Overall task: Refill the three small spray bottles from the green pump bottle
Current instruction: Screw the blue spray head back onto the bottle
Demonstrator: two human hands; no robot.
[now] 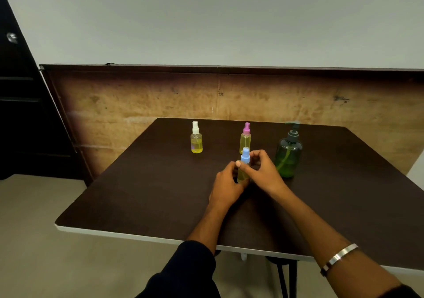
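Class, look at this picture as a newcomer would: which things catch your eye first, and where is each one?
Both hands meet at the table's middle: the left hand grips the blue-capped spray bottle while the right hand pinches its cap. To their right stands the green pump bottle; behind them stand the white-capped bottle and the pink-capped bottle.

Blue-capped spray bottle (243,171) lower body hidden behind left hand (227,184); pink-capped bottle (245,137) base hidden behind it.
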